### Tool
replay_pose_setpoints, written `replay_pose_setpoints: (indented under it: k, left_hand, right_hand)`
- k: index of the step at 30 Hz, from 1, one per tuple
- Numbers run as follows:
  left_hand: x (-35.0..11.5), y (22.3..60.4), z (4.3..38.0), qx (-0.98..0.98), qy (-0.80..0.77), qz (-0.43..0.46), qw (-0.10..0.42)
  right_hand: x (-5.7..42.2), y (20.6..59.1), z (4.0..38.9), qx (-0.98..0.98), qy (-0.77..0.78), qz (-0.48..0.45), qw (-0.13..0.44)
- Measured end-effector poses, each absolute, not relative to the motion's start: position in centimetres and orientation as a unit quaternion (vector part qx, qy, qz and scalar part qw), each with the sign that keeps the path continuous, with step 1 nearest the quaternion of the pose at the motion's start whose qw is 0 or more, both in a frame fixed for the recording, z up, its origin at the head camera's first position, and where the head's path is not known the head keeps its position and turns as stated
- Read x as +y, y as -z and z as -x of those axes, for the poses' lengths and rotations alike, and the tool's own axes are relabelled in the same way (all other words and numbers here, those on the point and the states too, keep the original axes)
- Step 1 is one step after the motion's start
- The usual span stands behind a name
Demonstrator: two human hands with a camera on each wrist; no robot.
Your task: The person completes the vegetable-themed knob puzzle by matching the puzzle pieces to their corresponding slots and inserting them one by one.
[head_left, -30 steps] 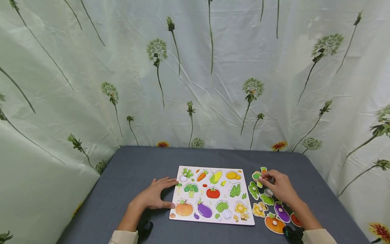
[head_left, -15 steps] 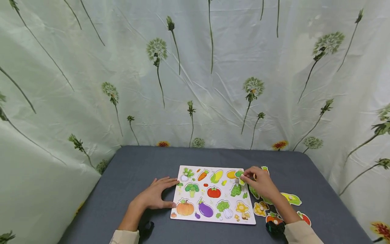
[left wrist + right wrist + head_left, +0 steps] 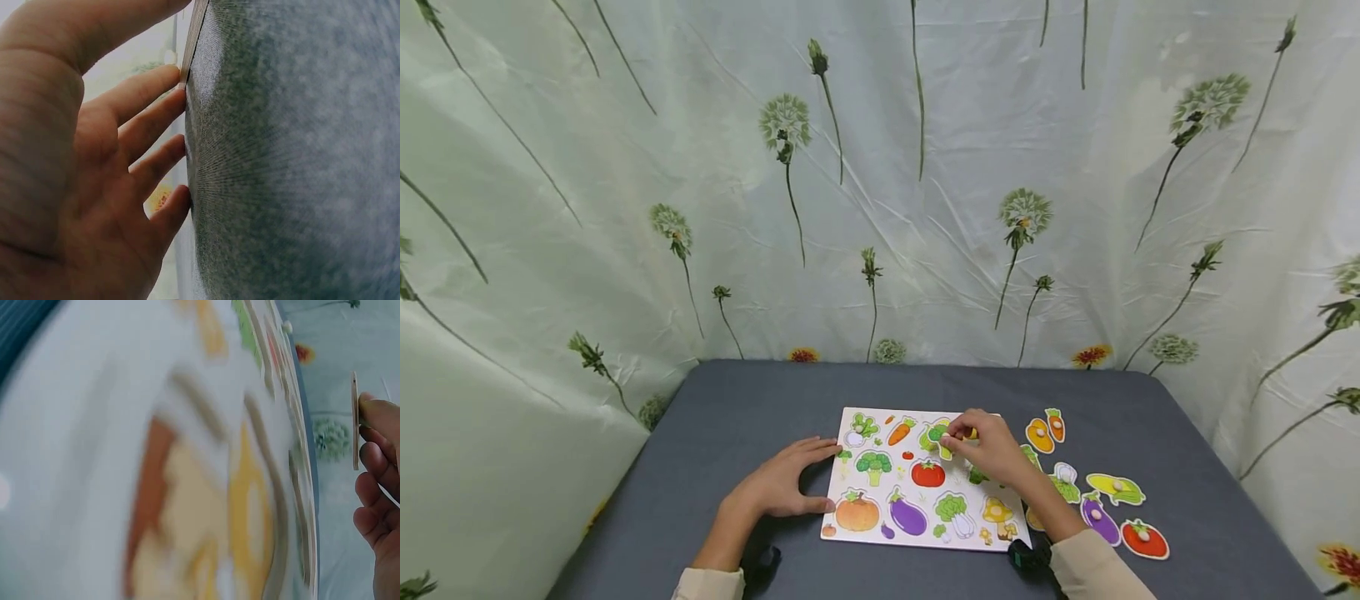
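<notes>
My right hand (image 3: 992, 450) pinches a broccoli puzzle piece (image 3: 938, 435) between thumb and fingers, over the printed corn in the upper part of the white vegetable board (image 3: 917, 542). In the right wrist view the piece (image 3: 355, 425) appears edge-on as a thin wooden slab at the fingertips. My left hand (image 3: 782, 483) lies at the board's left side, fingers spread, with thumb and fingertips at its edge. The left wrist view shows those fingers (image 3: 156, 134) extended by the board's edge (image 3: 194, 44). The printed broccoli spot (image 3: 873, 467) lies left of the held piece.
Loose knobbed pieces lie right of the board: a carrot (image 3: 1056, 425), a yellow piece (image 3: 1040, 436), a cabbage (image 3: 1065, 482), corn (image 3: 1116, 488), an eggplant (image 3: 1099, 518) and a tomato (image 3: 1145, 539). My right forearm hides others. A floral curtain (image 3: 880, 183) hangs behind the grey table (image 3: 760, 392).
My right hand has lifted the broccoli piece from the pile at the right and carried it leftward over the board. The left hand has stayed at the board's left edge.
</notes>
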State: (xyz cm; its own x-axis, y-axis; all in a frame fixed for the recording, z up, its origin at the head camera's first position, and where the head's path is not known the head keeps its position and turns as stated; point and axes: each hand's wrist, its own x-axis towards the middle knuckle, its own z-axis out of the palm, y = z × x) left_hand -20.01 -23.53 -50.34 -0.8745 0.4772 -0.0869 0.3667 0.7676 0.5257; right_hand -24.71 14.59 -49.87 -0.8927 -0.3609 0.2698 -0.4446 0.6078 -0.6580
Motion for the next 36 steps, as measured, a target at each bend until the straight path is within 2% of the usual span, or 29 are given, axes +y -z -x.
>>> replay_pose_setpoints:
  k: [24,36]
  left_hand:
    - [-23.5,50.2,20.0,0.935,-0.26,-0.215,0.107]
    - [-23.4,50.1,20.0,0.938,-0.256,-0.202,0.114]
  right_hand:
    - [6.9,49.0,25.0,-0.878,-0.357,-0.318,-0.011]
    - [4.4,49.5,24.8,-0.887,-0.323,-0.331,-0.021]
